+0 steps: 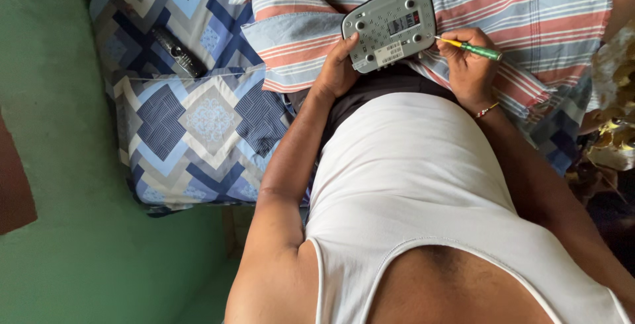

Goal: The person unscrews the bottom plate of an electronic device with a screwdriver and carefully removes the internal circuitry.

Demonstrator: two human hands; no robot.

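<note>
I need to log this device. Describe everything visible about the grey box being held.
The grey box is a flat, rounded-corner plastic casing, seen from its underside: vent perforations, round feet or screw recesses near the corners, and pale stickers. It lies tilted over striped cloth. The left hand grips its lower-left edge; the right hand holds a green-handled screwdriver with its tip at the right edge.

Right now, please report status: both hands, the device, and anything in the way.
Left hand grips grey device, underside up. Right hand holds green screwdriver, tip at device edge. Remote control lies apart on patterned bedsheet.
</note>
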